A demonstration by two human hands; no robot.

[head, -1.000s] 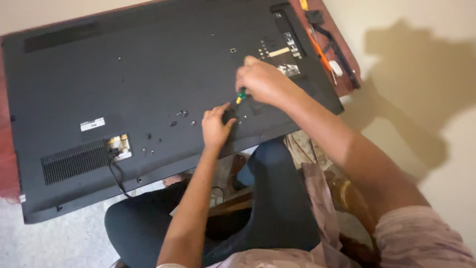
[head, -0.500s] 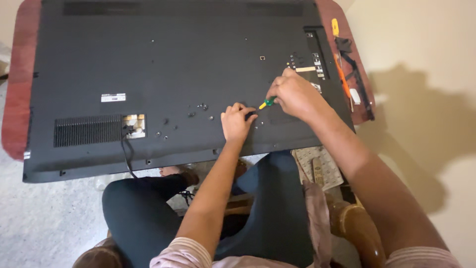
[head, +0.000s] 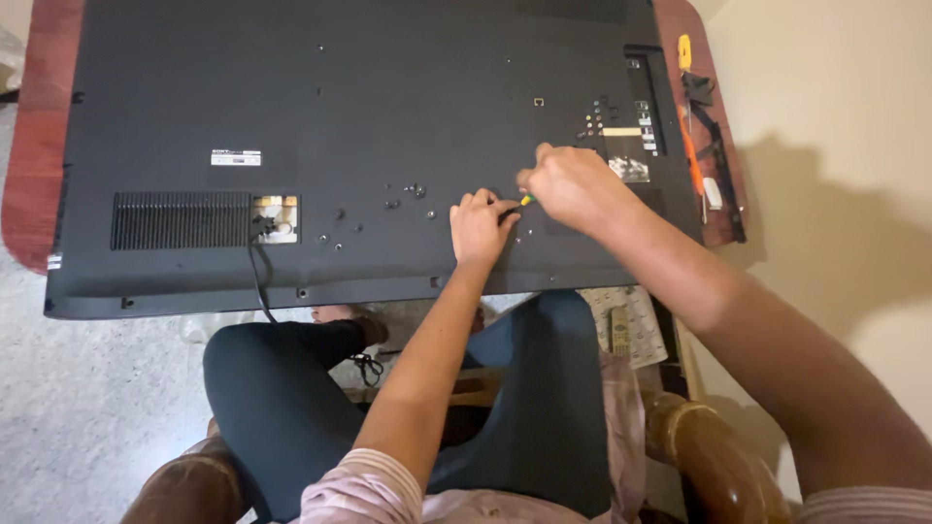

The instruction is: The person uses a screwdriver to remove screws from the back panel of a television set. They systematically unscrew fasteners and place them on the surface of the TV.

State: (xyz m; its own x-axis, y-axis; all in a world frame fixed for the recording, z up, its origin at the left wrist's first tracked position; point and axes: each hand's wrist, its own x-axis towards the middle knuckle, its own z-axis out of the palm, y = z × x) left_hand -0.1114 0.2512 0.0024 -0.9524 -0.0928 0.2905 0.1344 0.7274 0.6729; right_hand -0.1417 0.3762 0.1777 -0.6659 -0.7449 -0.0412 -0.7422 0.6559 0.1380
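1. Head view, change: compared with the earlier frames, both hands now sit lower and closer together on the back panel of the flat television (head: 369, 126), and the camera looks more squarely down on it. The right hand (head: 573, 184), which was a little apart from the left before, has closed in so that the two nearly meet. Judging by that, the work has settled on one spot near the lower middle of the panel.

2. Head view, right hand: its fingers are curled shut around a small screwdriver (head: 525, 201), of which only a yellow-green bit of handle shows beneath the knuckles. The tip points down and left toward the panel; I cannot tell whether it sits in a screw.

3. Head view, left hand (head: 482, 225): it lies knuckles up on the panel, fingers bent and drawn together, fingertips just beside the screwdriver's tip. Whether it pinches anything is hidden.

4. Head view, surroundings: several loose screws (head: 403, 194) lie scattered on the panel, left of the hands. A vent grille (head: 180, 219) and a power cable (head: 257, 277) sit at lower left. The television rests face down on a reddish counter (head: 29, 146), with an orange-handled tool (head: 691, 155) along its right edge.
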